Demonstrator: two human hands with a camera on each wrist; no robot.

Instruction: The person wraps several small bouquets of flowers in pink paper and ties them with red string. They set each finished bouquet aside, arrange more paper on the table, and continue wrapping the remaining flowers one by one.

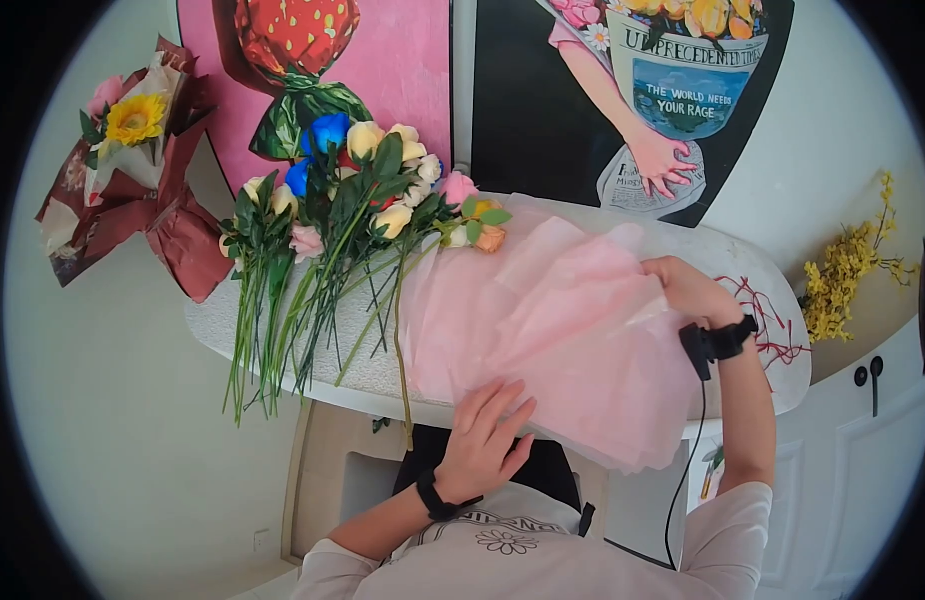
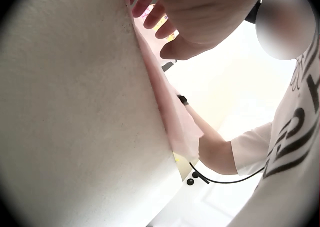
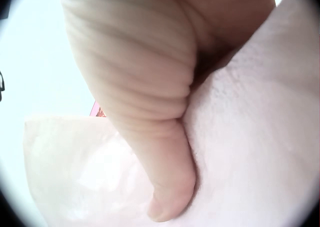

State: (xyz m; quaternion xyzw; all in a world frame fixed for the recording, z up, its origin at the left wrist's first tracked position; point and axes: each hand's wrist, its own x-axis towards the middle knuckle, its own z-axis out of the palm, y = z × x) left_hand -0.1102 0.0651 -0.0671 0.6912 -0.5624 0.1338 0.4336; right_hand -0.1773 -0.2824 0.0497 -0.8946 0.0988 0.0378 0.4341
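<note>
Pink wrapping paper (image 1: 573, 330), in thin overlapping sheets, lies across the middle of the white table and hangs over its front edge. At its right side my right hand (image 1: 695, 290) grips the paper. In the right wrist view the thumb (image 3: 172, 187) lies along the paper (image 3: 260, 117), and the other fingers are mostly hidden. My left hand (image 1: 488, 435) is at the front edge of the paper, its fingers spread and fairly straight, the tips overlapping the sheet. From the left wrist, the paper (image 2: 172, 122) shows as a narrow strip beyond the table edge.
Artificial roses (image 1: 333, 215) with long green stems lie on the table's (image 1: 368, 370) left part, stems overhanging the front. Red ties (image 1: 768, 320) lie at the right end. A wrapped bouquet (image 1: 153, 200) is at far left, yellow blossoms (image 1: 838, 285) at far right. Two pictures (image 1: 408, 60) stand behind.
</note>
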